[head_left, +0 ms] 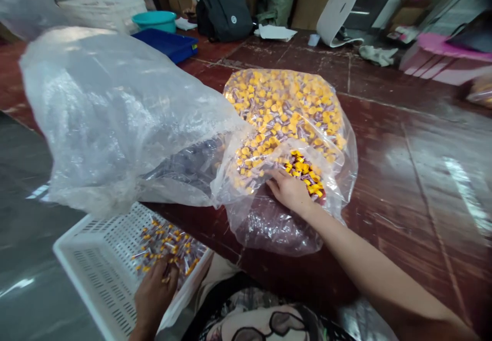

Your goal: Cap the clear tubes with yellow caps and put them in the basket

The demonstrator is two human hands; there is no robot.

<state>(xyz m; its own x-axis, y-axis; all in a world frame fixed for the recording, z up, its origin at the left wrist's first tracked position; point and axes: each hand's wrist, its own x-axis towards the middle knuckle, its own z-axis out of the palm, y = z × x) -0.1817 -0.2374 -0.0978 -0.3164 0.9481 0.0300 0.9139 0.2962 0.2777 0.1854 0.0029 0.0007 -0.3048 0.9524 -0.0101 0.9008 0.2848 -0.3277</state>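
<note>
A large clear bag (280,105) full of small yellow-capped pieces lies on the dark red table. At its open mouth is my right hand (288,189), with fingers partly hidden by the plastic, beside the loose yellow-capped pieces (305,172). Lower left, my left hand (157,279) reaches into a white slotted basket (88,274), over more small clear pieces with yellow caps (169,243). Its fingers are curled on some of those pieces.
A big translucent bag (115,110) stands at the left, its lower part holding grey clear pieces. Behind are a blue tray (165,43), a teal basin (155,21), a dark backpack (226,7) and a pink box (442,56).
</note>
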